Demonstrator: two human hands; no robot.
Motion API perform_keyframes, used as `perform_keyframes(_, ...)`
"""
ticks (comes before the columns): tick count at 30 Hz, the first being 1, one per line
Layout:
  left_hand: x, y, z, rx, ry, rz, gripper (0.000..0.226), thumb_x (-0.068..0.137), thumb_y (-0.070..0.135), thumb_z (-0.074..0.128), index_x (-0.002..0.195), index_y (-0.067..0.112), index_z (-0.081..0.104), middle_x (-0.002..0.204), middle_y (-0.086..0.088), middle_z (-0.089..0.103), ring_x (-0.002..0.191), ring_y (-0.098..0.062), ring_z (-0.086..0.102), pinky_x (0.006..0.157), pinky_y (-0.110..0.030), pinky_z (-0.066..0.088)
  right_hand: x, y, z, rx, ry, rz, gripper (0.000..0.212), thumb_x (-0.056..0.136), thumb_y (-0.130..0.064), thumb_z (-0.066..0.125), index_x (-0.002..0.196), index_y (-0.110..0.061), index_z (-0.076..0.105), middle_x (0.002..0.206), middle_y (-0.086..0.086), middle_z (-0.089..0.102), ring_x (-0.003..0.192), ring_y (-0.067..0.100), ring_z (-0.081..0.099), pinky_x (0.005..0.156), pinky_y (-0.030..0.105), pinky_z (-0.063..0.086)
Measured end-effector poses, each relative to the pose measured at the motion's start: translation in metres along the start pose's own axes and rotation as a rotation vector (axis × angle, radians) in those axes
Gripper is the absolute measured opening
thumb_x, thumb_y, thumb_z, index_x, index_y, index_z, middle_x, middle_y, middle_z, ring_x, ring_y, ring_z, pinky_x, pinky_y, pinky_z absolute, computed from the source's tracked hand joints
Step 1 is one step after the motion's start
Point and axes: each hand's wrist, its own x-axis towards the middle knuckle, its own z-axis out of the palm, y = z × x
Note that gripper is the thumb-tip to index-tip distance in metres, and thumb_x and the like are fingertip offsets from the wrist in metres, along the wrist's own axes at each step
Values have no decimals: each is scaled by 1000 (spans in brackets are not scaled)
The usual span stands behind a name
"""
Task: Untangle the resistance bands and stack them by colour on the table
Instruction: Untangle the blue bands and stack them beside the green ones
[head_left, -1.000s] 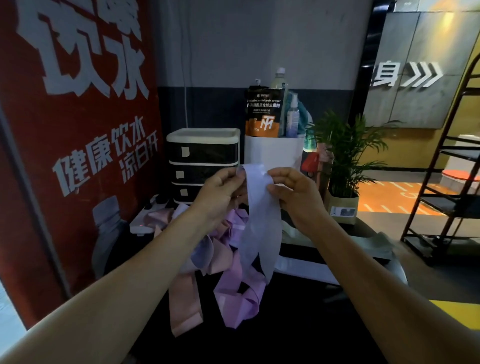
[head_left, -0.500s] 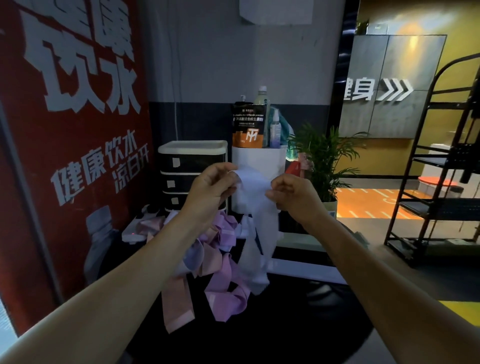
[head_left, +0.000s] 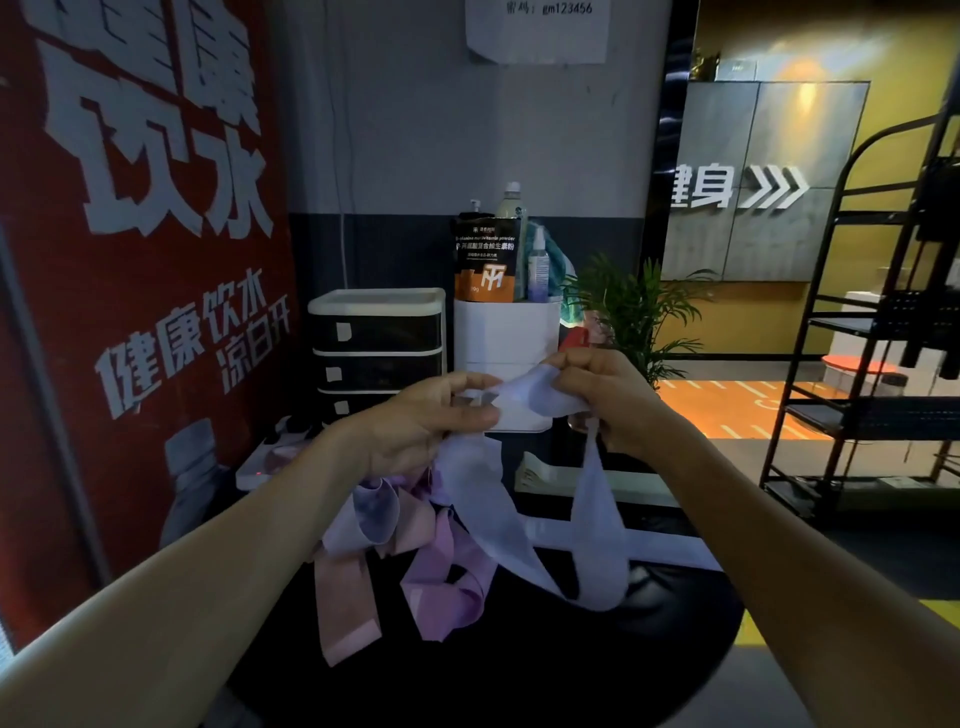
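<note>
A pale lavender resistance band hangs in a loop above the black round table. My left hand pinches its upper left part and my right hand grips its upper right part, both at chest height. Below my left hand a tangle of bands lies on the table: a pink band, a purple band and another lavender band. Part of the tangle is hidden behind my left forearm.
At the back of the table stand a black-and-white drawer unit, a white bin with a pouch and bottles, and a potted plant. A red poster wall is at the left, a black metal rack at the right.
My hands have moved apart and lowered a little, spreading the lavender band from a single hanging strip into a wide open loop. The camera view has tilted upward.
</note>
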Motion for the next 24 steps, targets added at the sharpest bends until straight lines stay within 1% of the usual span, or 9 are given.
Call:
perform_keyframes(3,-7,0,-9,24,-122,-56,75,54,19,89,119,3,56,103,-10,67,90,-16,66,74,-23,56,-3,2,-7,-223,7,-50,26,85,8,49,77,-9,67,64,-10,61,58,-5,51,57,10,42)
perform_keyframes(6,-13,0,-10,132,-91,-102,46,70,3,73,114,3,59,101,-7,69,89,-15,68,72,-22,55,-3,5,-7,-280,54,-99,22,85,7,54,85,-8,69,75,-9,63,62,-12,55,61,3,42)
perform_keyframes(9,-9,-4,-10,552,103,-79,19,83,-1,63,99,9,64,92,-4,70,87,-16,66,74,-26,53,-1,11,-8,-406,93,-133,18,86,1,59,92,-11,72,83,-15,61,71,-14,54,66,-3,38)
perform_keyframes(12,1,-8,-15,827,510,106,15,84,4,65,83,19,61,82,0,63,80,-16,59,71,-26,49,-2,18,-9,-606,93,-151,16,84,-6,64,97,-8,72,88,-10,60,72,-9,50,65,-3,36)
perform_keyframes(14,7,-9,-16,844,680,215,11,86,7,62,83,17,57,75,1,55,69,-13,51,62,-21,42,-5,25,-8,-741,88,-169,14,84,-7,64,95,-6,72,88,-3,63,72,2,53,67,5,40)
perform_keyframes(17,13,-11,-16,816,685,217,6,91,9,54,94,14,53,75,-1,50,66,-15,48,60,-25,41,-8,43,-5,-902,101,-178,15,84,-3,59,94,-6,70,96,7,65,86,21,60,76,30,49)
perform_keyframes(20,16,-17,-15,743,640,193,10,94,9,48,99,17,49,78,0,51,69,-16,48,63,-31,44,-11,57,1,-1001,95,-112,15,87,-8,54,96,-8,66,100,7,59,86,24,59,73,37,52)
perform_keyframes(22,17,-20,-19,659,637,190,15,94,9,46,104,20,48,90,0,54,80,-18,53,71,-36,49,-13,63,4,-1057,90,-47,15,89,-11,50,98,-9,62,102,6,55,84,26,59,71,40,53)
perform_keyframes(24,17,-23,-24,604,657,181,21,94,7,48,108,22,49,99,-2,54,87,-18,55,76,-33,52,-14,70,6,-1058,92,30,14,88,-11,50,99,-10,58,102,5,53,84,27,59,68,40,53)
